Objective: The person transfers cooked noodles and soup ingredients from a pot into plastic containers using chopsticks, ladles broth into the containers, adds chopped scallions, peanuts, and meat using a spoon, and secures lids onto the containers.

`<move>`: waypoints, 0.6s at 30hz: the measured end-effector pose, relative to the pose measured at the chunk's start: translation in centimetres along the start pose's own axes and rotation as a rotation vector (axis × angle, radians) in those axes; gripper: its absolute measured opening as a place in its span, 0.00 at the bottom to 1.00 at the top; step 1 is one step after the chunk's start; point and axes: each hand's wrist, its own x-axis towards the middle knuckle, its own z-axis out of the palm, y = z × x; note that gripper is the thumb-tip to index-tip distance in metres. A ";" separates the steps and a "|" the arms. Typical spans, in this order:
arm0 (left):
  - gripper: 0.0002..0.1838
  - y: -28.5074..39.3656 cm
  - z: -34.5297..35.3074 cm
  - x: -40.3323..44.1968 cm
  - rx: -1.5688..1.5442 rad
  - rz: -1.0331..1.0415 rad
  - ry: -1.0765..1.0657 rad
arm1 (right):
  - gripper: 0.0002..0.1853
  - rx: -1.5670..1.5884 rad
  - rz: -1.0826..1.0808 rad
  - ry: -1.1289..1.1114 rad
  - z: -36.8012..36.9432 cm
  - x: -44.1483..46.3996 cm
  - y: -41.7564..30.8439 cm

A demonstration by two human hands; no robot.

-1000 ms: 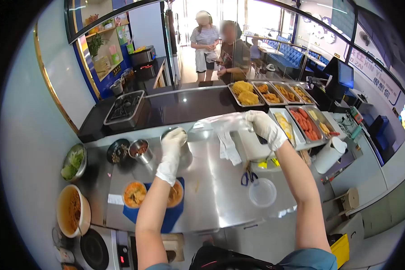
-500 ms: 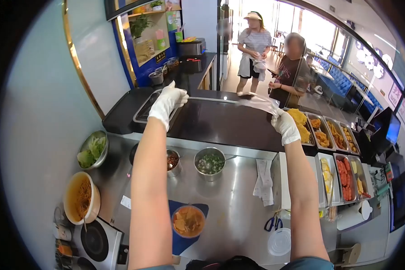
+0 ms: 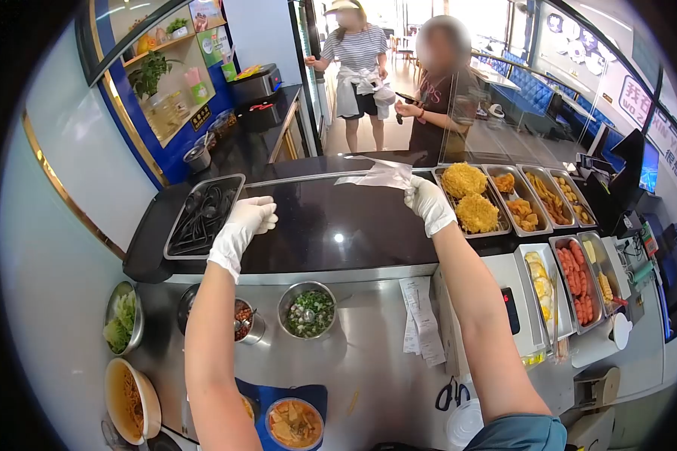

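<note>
My right hand point(image 3: 427, 206), in a white glove, pinches a thin see-through plastic bag point(image 3: 384, 174) by its right end. The bag spreads out leftward over the dark counter point(image 3: 338, 225). My left hand point(image 3: 252, 222), also gloved, has its fingers drawn together beside a metal tray of black spoons point(image 3: 203, 214); whether anything is between them is hidden. On a blue mat point(image 3: 308, 397) below stands a round tub of reddish soup point(image 3: 295, 423). A second tub is partly covered by my left forearm.
A metal pot of chopped scallions point(image 3: 306, 310) and a pot of red condiment point(image 3: 244, 319) stand on the steel worktop. Trays of fried cutlets point(image 3: 462, 182) and sausages point(image 3: 573, 282) line the right. Blue-handled scissors point(image 3: 453, 394) lie near a clear lid point(image 3: 465, 422). Two people stand beyond the counter.
The view has tilted down and turned right. My left hand's fingers have drawn together, and the tray of black spoons now shows beside it. The bag hangs more spread out from my right hand.
</note>
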 end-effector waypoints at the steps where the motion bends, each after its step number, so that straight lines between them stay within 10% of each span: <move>1: 0.22 0.2 0.9 0.4 0.000 -0.001 0.000 | 0.09 0.006 0.007 -0.016 0.0 0.0 0.1; 18: 0.13 -0.9 4.4 3.6 0.100 -0.010 -0.105 | 0.05 -0.076 -0.015 0.179 -2.0 4.7 2.0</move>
